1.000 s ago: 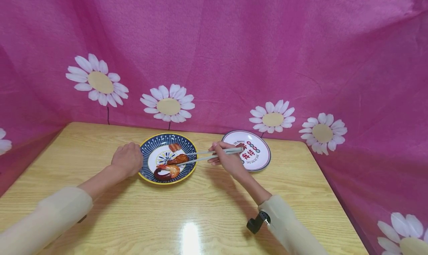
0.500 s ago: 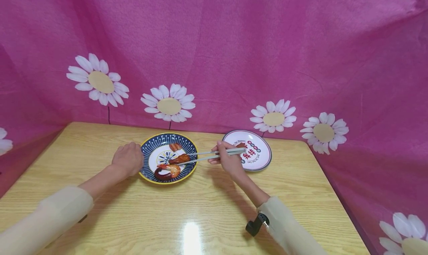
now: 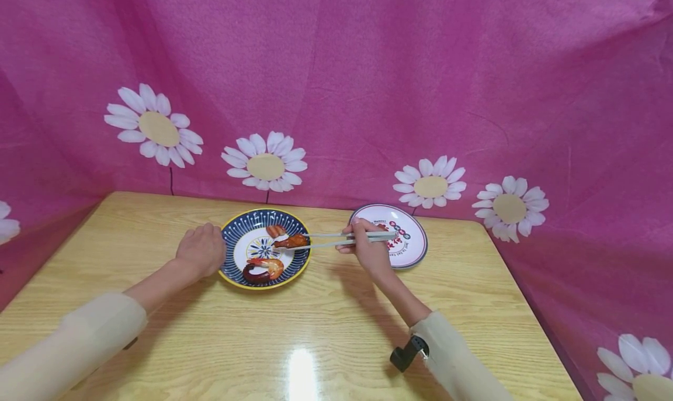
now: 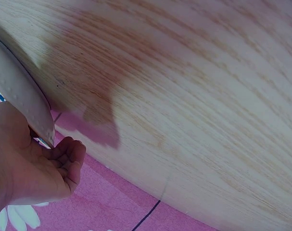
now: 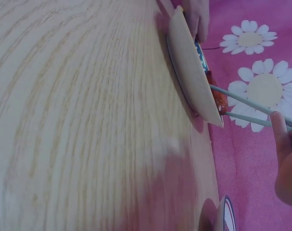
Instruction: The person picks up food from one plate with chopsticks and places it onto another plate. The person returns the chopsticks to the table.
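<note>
My left hand [image 3: 202, 250] grips the left rim of a blue-patterned plate [image 3: 233, 231] with a yellow edge; its curled fingers [image 4: 71, 154] show at the rim in the left wrist view. My right hand [image 3: 370, 252] holds a pair of pale chopsticks [image 3: 326, 245]. Their tips lie on either side of a glossy brown chicken drumstick [image 3: 291, 241] at the plate's right side. A small reddish piece of food [image 3: 275, 231] lies behind the drumstick. Toward the front of the plate are an orange prawn [image 3: 273, 266] and a dark brown curved piece [image 3: 255, 276].
Partly behind the right hand, a white plate [image 3: 415, 250] with red characters stands at the back right. The wooden table [image 3: 221, 342] ends at a pink curtain [image 3: 336, 97] printed with daisies. A black strap device [image 3: 407, 354] hangs at the right sleeve.
The drumstick has shifted right and slightly back, away from the prawn to the plate's right side. My right hand and chopsticks moved a little right. The left hand stayed still.
</note>
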Action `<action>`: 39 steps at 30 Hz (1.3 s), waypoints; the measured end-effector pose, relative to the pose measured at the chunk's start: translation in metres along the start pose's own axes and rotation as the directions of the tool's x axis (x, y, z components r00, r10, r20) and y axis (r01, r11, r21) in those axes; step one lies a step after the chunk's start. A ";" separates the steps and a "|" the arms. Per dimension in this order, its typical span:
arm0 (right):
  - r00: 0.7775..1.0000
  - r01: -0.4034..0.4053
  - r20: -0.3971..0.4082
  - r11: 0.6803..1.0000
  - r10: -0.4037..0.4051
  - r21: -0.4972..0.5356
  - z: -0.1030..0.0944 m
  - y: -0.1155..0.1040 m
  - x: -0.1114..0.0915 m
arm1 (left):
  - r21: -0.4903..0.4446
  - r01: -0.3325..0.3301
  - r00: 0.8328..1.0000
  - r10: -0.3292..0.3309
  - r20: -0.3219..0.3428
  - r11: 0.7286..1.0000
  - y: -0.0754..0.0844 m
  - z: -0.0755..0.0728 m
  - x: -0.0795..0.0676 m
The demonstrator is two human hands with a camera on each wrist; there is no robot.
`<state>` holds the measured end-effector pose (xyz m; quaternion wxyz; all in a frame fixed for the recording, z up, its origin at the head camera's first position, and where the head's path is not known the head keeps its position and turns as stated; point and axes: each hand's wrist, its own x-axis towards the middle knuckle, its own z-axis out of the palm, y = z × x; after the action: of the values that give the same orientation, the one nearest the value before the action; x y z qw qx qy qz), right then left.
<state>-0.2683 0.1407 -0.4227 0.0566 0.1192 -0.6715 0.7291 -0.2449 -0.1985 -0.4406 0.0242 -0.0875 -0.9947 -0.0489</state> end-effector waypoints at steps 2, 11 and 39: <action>1.000 -0.013 -0.014 0.999 0.014 0.038 -0.002 -0.001 0.001 | 0.002 0.001 1.000 -0.001 0.000 1.000 0.000 0.000 0.000; 0.996 0.015 -0.090 0.999 -0.019 -0.046 -0.011 -0.006 0.004 | -0.002 0.009 1.000 -0.009 0.013 1.000 0.000 0.001 0.001; 0.963 0.124 -0.237 0.992 -0.128 -0.031 -0.058 -0.025 0.011 | 0.004 0.006 1.000 -0.007 0.024 1.000 0.002 -0.002 0.001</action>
<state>-0.2782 0.1998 -0.4002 0.1842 0.0728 -0.6565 0.7279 -0.2451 -0.1967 -0.4384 0.0123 -0.0848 -0.9953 -0.0461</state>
